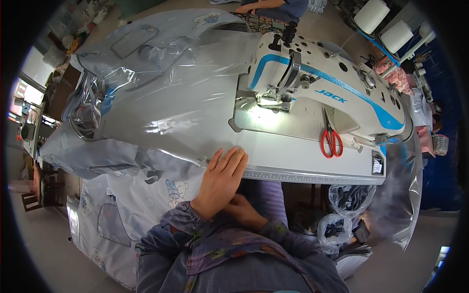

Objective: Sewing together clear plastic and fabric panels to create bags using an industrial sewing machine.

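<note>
My left hand [223, 181] lies with fingers stretched out over the front edge of the sewing table [293, 151]. Its fingertips rest by the edge of a clear plastic sheet [176, 117], which spreads over the left side of the table. Lower down, my right hand [245, 212] is tucked beneath the left wrist, and its fingers are mostly hidden. Grey-white fabric with printed cartoon animals [171, 190] hangs off the table below the sheet. Beyond the left hand stands a white and blue sewing machine [322, 78], its lamp lit over the needle area.
Red-handled scissors [332, 142] lie on the table right of the needle. A ruler strip [312, 176] runs along the front edge. White thread cones [371, 15] stand at the back right. Below the table are clear bags of dark pieces [337, 227]. Another person [278, 7] sits at the far side.
</note>
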`<state>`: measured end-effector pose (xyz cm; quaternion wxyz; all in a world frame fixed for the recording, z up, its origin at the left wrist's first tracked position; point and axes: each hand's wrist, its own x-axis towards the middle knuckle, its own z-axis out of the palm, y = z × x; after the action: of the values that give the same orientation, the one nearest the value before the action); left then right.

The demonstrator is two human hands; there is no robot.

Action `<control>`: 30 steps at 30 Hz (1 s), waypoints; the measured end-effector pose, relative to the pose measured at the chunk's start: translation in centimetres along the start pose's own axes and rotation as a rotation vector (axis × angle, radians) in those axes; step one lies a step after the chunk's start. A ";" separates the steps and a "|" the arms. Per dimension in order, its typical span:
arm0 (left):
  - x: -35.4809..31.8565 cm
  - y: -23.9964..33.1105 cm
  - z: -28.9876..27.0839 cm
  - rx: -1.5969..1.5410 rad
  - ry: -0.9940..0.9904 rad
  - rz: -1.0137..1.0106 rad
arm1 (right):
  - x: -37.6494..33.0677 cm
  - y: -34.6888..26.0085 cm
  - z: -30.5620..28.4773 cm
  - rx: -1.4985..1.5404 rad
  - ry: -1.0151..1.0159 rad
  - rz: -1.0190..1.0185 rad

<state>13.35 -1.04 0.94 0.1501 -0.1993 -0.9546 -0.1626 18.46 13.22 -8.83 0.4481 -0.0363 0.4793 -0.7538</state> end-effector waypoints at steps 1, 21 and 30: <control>0.3 -0.1 0.2 0.043 0.024 0.022 | 0.0 0.4 0.1 0.026 0.003 -0.010; 2.5 -0.9 1.2 0.128 0.002 0.104 | -1.2 1.2 1.7 -0.202 0.186 0.097; 4.2 -3.6 1.0 -0.070 -0.125 0.012 | -0.3 -4.2 3.1 -0.049 0.222 -0.100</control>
<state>7.95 -2.42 0.63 0.0839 -0.2200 -0.9546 -0.1824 17.52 11.87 -3.89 0.3531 0.0126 0.5420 -0.7625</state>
